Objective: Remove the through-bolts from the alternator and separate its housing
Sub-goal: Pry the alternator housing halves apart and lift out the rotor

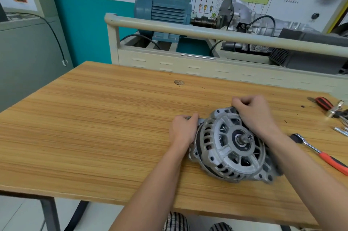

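A grey cast-aluminium alternator (231,148) lies on the wooden table (94,127) at the right, its shaft end facing up toward me. My left hand (183,130) grips the housing's left edge, fingers curled round a mounting lug. My right hand (254,114) lies over the far top of the housing, its fingers curled over the rim. No through-bolt shows in either hand. The far side of the alternator is hidden under my right hand.
A ratchet with a red handle (320,152) lies right of the alternator. A red-and-black tool (323,103) and several metal sockets and bits (337,116) sit at the table's right edge. A training rig with a blue motor (162,12) stands behind the table.
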Demonstrator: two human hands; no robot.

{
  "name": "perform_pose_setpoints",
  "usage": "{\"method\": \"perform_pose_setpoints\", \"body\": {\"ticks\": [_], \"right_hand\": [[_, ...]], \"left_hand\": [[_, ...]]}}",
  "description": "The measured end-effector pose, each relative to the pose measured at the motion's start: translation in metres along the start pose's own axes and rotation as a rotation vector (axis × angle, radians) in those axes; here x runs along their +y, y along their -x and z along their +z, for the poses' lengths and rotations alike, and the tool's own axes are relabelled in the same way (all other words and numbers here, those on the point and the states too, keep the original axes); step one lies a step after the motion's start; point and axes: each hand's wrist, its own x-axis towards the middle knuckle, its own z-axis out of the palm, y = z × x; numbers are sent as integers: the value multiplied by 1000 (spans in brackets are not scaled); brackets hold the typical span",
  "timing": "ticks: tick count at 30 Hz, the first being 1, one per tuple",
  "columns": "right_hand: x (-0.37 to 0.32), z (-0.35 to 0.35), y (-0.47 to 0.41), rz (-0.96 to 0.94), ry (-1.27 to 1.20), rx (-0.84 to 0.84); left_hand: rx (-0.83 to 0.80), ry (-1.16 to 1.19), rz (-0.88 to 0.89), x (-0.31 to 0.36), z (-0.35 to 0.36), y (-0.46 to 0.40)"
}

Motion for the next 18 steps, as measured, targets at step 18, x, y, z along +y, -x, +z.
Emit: {"method": "perform_pose_setpoints", "body": {"ticks": [18], "right_hand": [[-35,-11,-12,-371,109,-489]], "left_hand": [[-132,70,16,-3,-1,-5]]}}
